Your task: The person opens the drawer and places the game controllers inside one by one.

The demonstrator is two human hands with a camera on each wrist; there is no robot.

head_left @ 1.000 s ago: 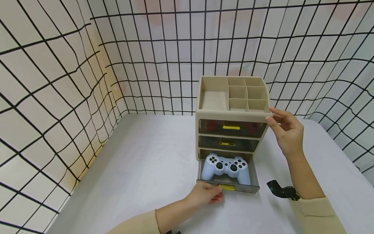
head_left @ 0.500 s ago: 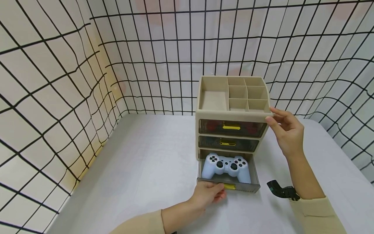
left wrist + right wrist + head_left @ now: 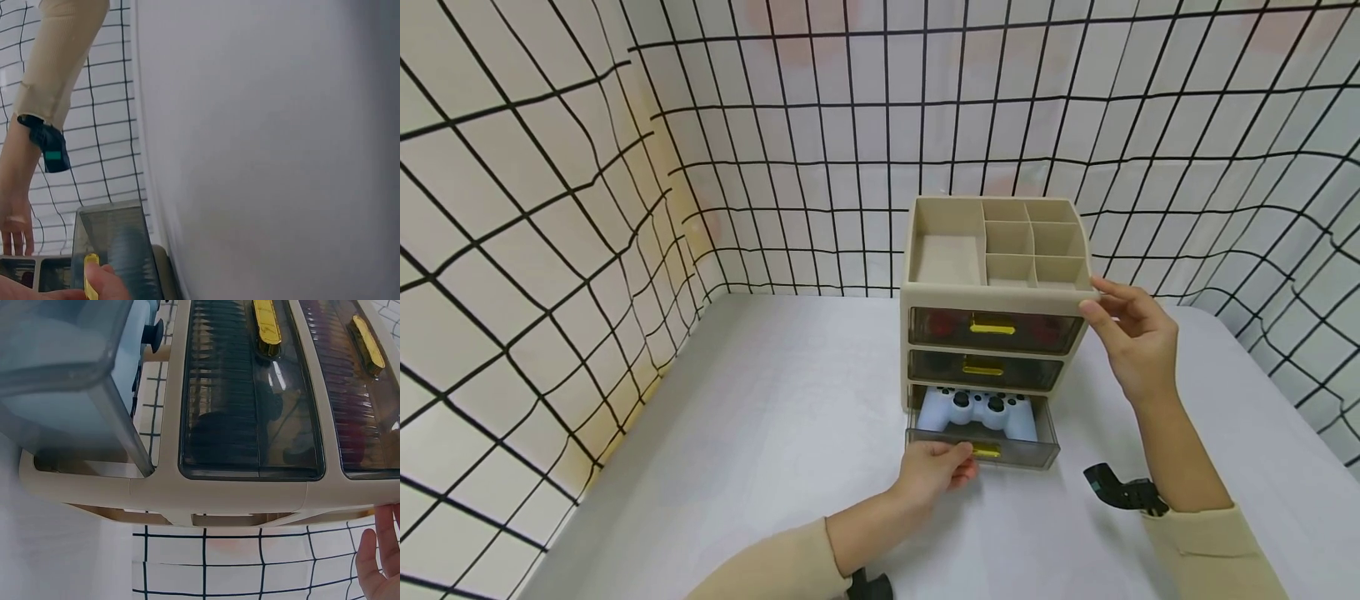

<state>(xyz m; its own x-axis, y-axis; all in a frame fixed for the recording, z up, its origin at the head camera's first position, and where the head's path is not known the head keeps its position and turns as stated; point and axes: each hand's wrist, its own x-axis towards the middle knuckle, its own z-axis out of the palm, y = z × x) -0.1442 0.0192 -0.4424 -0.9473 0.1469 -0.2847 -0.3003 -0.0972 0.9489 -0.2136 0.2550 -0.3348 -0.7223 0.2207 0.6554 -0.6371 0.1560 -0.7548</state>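
Observation:
A beige desktop drawer organizer (image 3: pixel 997 293) stands on the table, its bottom drawer (image 3: pixel 1026 454) partly out. Inside that drawer lies a light blue game controller (image 3: pixel 977 410), its upper edge hidden under the organizer. My left hand (image 3: pixel 931 475) pinches the drawer's yellow handle (image 3: pixel 92 275) between thumb and fingers. At the organizer's upper right corner, my right hand (image 3: pixel 1138 337) rests with fairly straight fingertips against the side. The right wrist view shows these fingers (image 3: pixel 386 540) touching the beige edge.
Two upper drawers, the top one (image 3: pixel 1033 332) and the middle one (image 3: pixel 1022 372), are closed; reddish things show dimly through the top one. Divided compartments (image 3: pixel 1007 242) form the organizer's top. Black wire grid (image 3: pixel 820 183) surrounds the white table (image 3: pixel 760 417) at the back and sides.
The bottom drawer has slid inward with the controller in it, pushed by my left hand, which moved away from me. My right hand has stayed at the corner.

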